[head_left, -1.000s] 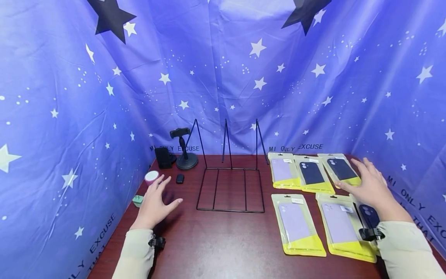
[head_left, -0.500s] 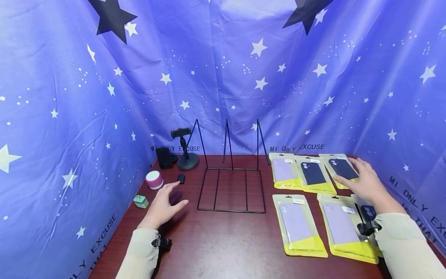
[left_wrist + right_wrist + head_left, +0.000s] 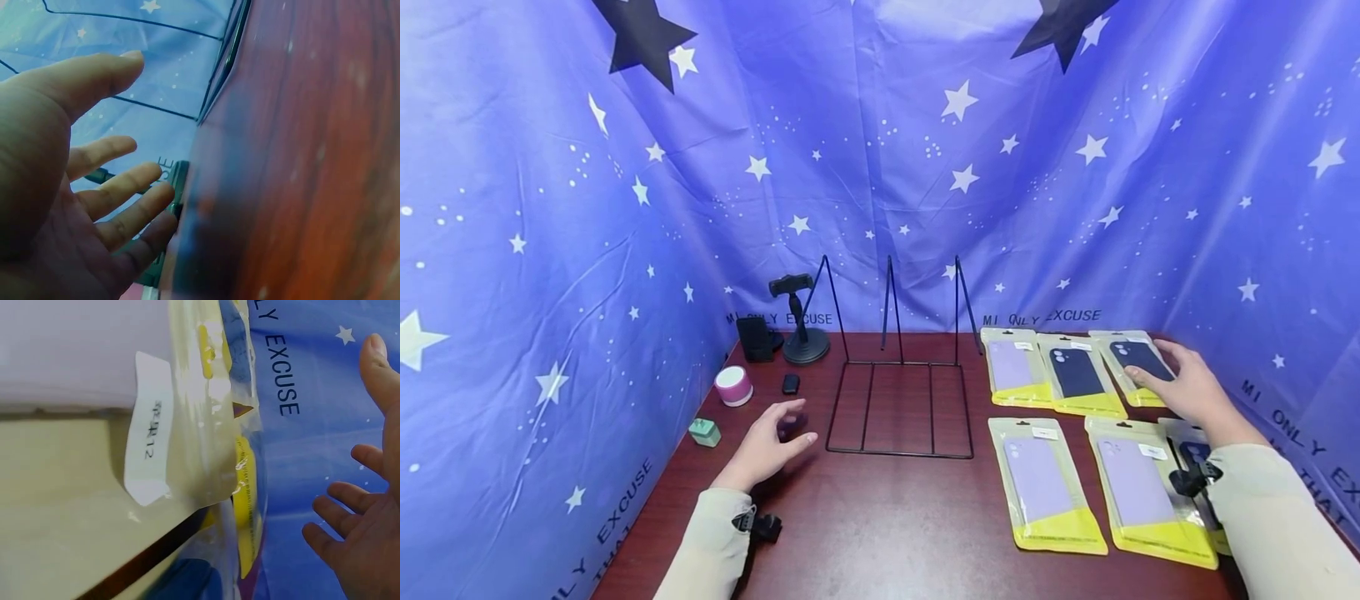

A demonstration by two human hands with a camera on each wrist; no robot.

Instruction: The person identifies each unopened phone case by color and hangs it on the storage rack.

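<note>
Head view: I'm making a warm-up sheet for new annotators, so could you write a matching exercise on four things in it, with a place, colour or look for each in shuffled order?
Column one
1. Wire rack
2. Round tub
3. Right hand
4. Left hand

Column two
A. Beside the rightmost packet of the back row
B. Just left of the rack's near edge, holding nothing
C. Pink side, white top
D. Black, with three pointed uprights

Right pairs: 1-D, 2-C, 3-A, 4-B

Room over front tabletop (image 3: 880, 525), wire rack (image 3: 902, 363) behind
</note>
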